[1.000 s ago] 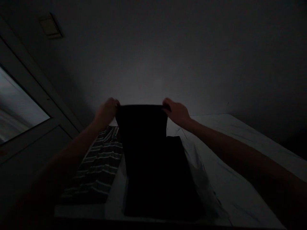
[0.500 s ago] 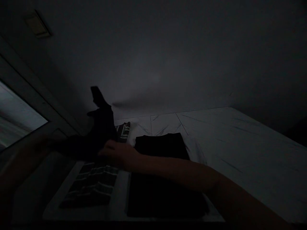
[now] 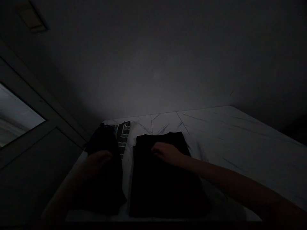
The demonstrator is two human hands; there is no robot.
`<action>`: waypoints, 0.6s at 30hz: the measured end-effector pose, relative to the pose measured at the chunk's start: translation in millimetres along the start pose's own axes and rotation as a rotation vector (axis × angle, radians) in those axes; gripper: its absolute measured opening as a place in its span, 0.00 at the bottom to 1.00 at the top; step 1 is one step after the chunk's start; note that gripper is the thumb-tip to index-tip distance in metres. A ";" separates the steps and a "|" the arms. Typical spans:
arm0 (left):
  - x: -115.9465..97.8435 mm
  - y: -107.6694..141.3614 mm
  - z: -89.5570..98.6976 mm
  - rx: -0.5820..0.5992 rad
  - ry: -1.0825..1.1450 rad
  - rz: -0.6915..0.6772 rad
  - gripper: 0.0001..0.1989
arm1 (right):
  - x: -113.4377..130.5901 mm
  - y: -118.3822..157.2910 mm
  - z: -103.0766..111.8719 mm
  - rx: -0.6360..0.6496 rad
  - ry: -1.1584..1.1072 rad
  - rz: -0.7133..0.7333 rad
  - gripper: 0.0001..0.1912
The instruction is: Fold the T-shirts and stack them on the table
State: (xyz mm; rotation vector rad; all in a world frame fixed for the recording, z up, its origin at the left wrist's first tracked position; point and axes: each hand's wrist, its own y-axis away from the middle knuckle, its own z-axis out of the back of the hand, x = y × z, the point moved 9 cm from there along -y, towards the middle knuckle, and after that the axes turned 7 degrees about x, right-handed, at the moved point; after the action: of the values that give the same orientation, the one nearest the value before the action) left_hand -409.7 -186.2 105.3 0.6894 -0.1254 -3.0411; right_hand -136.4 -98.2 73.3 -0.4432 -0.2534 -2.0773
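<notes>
Black folded garment (image 3: 165, 188) under right hand (image 3: 166, 152)

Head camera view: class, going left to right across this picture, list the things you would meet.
Window pane → dark garment → striped cloth → folded black garment → white veined surface
</notes>
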 end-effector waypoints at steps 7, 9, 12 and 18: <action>-107.1 -104.5 -92.4 0.158 -0.204 -0.259 0.20 | -98.0 27.2 16.2 0.023 0.257 -0.315 0.10; -110.9 -116.0 -103.0 0.204 -0.272 -0.221 0.21 | -91.5 31.9 20.0 -0.005 0.206 -0.250 0.10; -110.0 -116.9 -101.7 0.249 -0.345 -0.207 0.17 | -74.6 35.0 31.9 -0.051 0.118 -0.135 0.12; -123.7 -112.8 -18.6 0.182 -0.482 -0.140 0.21 | -70.9 0.9 91.0 0.082 0.188 -0.248 0.09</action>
State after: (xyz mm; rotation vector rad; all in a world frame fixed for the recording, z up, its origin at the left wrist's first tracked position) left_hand -290.3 -70.4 132.3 -0.0514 -0.3786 -3.2934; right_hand -83.1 -11.3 127.3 -0.1706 -0.2923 -2.3233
